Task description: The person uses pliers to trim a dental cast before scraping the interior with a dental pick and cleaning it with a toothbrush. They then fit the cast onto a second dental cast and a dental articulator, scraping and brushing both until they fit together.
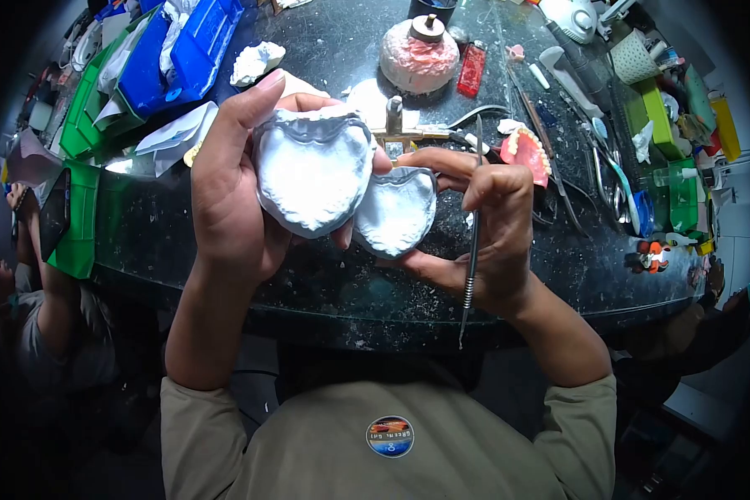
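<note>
My left hand (229, 187) is closed round a large white plaster dental cast (315, 175), its flat side facing me. A smaller plaster dental cast (396, 212) sits just right of it, the two edges overlapping. My right hand (500, 225) pinches this smaller cast between thumb and fingers. A thin metal dental carver (473, 250) with a ribbed grip also runs upright through the fingers of my right hand. Behind the casts, a brass-coloured metal device (394, 125) is partly hidden.
Blue (204, 54) and green bins (79, 225) stand at the left. A pink-and-white lump with a metal knob (419, 54) and a red box (471, 71) lie at the back. A pink denture (527, 154) and several metal tools (612, 179) lie at the right. Other people sit at both sides.
</note>
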Tool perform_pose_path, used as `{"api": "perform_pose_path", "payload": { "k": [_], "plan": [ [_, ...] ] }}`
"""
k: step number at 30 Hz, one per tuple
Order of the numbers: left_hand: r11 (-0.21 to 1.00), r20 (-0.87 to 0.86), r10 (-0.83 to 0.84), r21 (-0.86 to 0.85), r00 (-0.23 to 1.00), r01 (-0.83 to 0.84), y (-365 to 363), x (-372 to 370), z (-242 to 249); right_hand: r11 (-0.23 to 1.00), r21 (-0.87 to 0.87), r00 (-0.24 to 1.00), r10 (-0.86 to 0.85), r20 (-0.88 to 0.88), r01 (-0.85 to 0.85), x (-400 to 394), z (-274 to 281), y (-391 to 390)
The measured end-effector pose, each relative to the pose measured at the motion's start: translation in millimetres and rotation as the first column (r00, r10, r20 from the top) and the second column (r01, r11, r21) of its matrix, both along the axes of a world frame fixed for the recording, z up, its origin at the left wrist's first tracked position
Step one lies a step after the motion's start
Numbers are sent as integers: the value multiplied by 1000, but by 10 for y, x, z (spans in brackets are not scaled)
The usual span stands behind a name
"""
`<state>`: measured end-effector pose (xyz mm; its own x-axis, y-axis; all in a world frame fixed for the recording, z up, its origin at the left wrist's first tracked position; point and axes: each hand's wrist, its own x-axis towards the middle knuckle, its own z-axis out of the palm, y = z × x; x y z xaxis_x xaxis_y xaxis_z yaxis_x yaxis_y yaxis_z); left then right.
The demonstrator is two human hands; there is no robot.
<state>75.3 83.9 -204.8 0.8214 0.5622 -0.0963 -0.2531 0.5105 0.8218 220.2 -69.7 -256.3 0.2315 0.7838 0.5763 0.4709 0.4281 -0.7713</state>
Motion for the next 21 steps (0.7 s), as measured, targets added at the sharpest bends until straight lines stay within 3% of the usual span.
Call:
{"api": "perform_pose_path", "payload": {
  "k": [21],
  "plan": [
    [999, -24, 3, 47, 1000, -2, -23, -6, 29, 1000, -3, 1000, -4, 15, 4, -7, 3, 10]
  ]
}}
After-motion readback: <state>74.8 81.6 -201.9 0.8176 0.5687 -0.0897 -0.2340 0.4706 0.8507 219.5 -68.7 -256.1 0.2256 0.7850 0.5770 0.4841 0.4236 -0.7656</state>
